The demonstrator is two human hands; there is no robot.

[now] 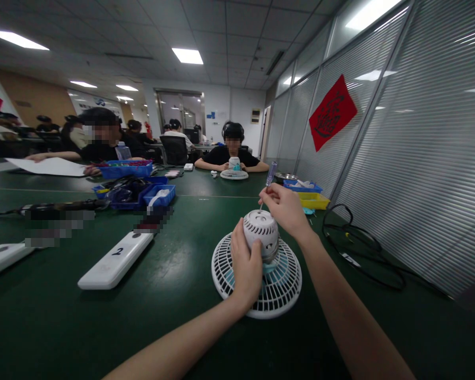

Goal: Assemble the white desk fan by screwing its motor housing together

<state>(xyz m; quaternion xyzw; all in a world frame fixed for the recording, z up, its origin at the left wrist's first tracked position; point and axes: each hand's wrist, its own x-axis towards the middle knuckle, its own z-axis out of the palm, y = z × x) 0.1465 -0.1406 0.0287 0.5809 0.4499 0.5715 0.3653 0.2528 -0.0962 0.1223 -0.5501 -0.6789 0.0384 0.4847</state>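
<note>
Left hand (247,266) holds white motor case (266,230), fingers curled round side. Right hand (286,207) pinches screwdriver (271,174), tip at case top. Round fan guard (275,305) underneath, on green table (174,327).

My left forearm (182,333) is bare and slants up from the bottom edge, left of middle. The left hand (247,266) is below center, kinda cupped, fingers and thumb pointing up with a gap between. My right forearm (336,295), also bare, angles up-left from lower right, and the right hand (285,207) sits higher, fingers curled into a pinch.
</note>
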